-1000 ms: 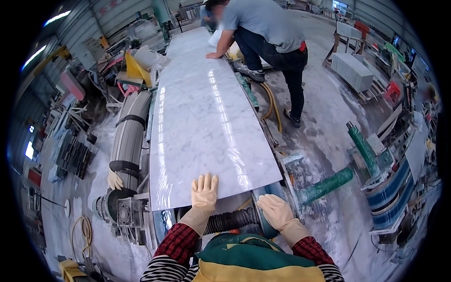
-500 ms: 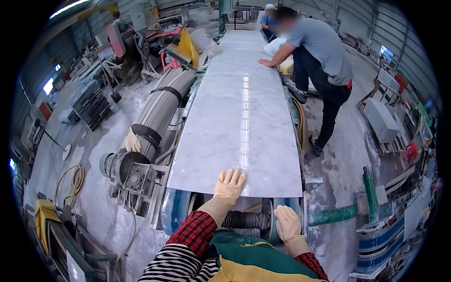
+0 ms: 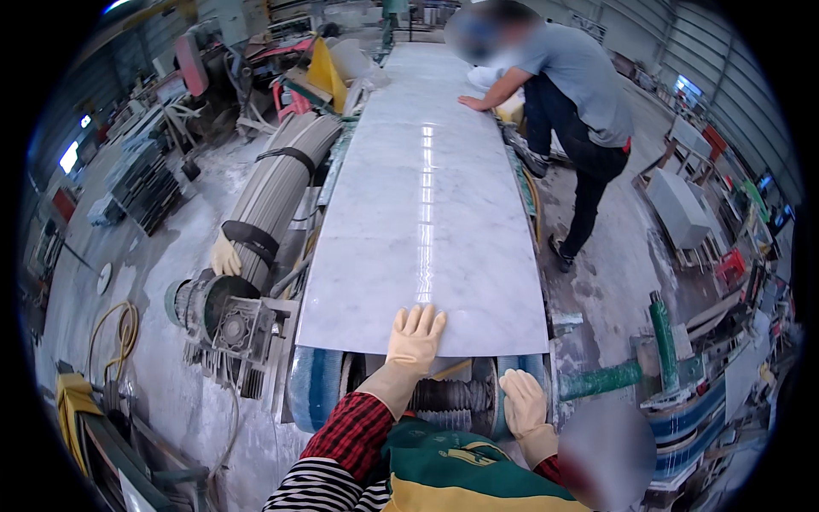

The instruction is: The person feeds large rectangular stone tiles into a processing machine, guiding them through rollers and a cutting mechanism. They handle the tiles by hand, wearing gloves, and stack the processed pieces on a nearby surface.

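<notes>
A long grey-white polished stone slab, marble-like, stretches away from me over a conveyor with blue belts. My left hand, in a cream rubber glove, lies on the slab's near edge with its fingers spread. My right hand, gloved alike, rests lower on the right-hand blue belt, just short of the slab. Its fingers are extended close together, slightly bent, and nothing shows in them. Across the slab on the right, a co-worker in a grey shirt bends over with a bare hand on its surface.
Left of the conveyor lies a strapped bundle of grey strips, with a loose cream glove and a motor at its near end. A green pipe juts out on the right. Beyond it stand stacked slabs.
The view has shifted slightly, so the surroundings sit a little further left and higher. My left hand stays on the slab edge and my right on the belt.
</notes>
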`<state>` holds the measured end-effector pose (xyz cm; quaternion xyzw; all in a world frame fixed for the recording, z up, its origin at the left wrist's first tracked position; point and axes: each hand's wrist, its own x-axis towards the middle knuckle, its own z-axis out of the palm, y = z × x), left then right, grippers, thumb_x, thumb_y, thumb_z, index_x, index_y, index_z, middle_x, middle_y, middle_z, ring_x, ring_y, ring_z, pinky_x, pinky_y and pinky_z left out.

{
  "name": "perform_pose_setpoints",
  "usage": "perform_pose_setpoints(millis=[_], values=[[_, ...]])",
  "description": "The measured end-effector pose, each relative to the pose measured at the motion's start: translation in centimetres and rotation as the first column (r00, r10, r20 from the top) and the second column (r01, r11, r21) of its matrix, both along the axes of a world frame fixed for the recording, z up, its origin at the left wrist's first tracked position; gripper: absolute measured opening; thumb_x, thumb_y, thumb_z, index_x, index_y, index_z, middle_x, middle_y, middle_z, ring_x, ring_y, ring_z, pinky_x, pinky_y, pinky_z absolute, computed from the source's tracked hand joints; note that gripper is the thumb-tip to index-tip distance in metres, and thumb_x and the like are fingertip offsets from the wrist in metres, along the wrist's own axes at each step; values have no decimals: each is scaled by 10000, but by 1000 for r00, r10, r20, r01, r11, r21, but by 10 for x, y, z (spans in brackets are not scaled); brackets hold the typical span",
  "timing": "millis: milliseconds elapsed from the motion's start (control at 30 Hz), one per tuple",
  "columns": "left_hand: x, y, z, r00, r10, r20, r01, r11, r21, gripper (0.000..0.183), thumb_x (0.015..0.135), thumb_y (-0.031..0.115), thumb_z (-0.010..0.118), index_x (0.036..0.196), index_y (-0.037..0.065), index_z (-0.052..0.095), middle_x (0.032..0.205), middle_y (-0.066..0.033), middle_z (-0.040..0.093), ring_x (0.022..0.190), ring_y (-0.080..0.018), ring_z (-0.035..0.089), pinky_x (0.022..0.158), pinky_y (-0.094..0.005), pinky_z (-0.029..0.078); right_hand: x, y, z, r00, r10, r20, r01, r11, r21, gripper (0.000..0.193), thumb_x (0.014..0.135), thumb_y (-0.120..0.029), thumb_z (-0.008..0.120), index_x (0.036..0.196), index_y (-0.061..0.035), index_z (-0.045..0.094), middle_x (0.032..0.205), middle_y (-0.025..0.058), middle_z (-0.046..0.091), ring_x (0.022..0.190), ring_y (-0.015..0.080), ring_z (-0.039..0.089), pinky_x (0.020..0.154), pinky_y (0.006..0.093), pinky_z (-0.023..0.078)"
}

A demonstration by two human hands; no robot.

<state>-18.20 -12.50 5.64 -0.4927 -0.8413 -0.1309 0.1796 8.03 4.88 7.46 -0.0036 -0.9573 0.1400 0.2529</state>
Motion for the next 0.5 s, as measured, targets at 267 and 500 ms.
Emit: perform_pose_setpoints(millis=[267,500], values=[[3,-1,7,999,9,47,-6,999,-52,571,873,157,665,1427,130,529,1379,-101,548,1308,-296,508,1098,-495,372,0,0,6,991,-16,132,25,997,-66,416,801,-23,655,1214,23,642,1208,222,663,1088,434,629,995,506,518],[4,-1,0,1000,-8,0,8,1000,-15,620,840,154,693,1435,126,520,1396,-107,537,1322,-301,502,1102,-500,379,5,-1,-6,1000,-4,13,4,1000,-21,429,800,-6,648,1227,32,635,1227,235,655,1092,449,627,993,537,514]])
